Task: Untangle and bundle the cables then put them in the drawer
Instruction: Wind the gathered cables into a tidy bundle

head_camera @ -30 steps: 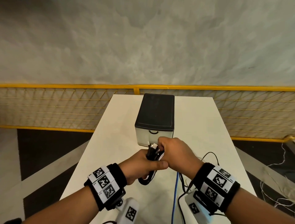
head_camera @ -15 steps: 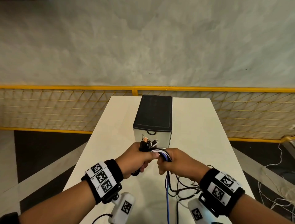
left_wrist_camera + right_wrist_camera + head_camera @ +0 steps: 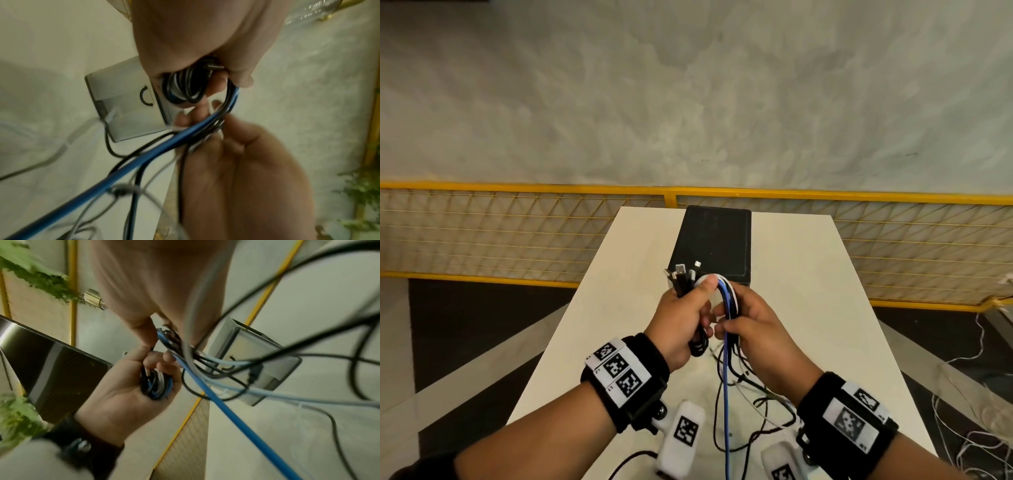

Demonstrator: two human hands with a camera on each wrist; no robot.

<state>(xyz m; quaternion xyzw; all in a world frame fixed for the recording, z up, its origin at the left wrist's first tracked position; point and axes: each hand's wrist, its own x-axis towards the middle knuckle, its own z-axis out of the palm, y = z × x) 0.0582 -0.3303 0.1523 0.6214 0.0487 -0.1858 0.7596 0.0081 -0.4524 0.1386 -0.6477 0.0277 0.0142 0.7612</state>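
My left hand (image 3: 686, 314) grips a coiled bundle of black, white and blue cables (image 3: 183, 87) above the white table (image 3: 808, 274), with several plug ends (image 3: 683, 274) sticking up past the fist. My right hand (image 3: 748, 325) pinches the loose strands just beside it, looping them over the bundle; a blue cable (image 3: 726, 394) and thin black ones hang down from it to the table. Behind the hands stands the small drawer box (image 3: 714, 240) with a black top; its grey drawer front (image 3: 125, 104) with a curved handle is closed.
Loose cable tails (image 3: 756, 404) trail over the table's near end. A yellow mesh fence (image 3: 517, 236) runs behind the table. White wires (image 3: 969, 411) lie on the dark floor at the right. Green leaves (image 3: 30, 275) show in the right wrist view.
Both hands rose together with the bundle, now in front of the box's top. The right hand shifted from over the bundle to its right side, drawing the loose strands round.
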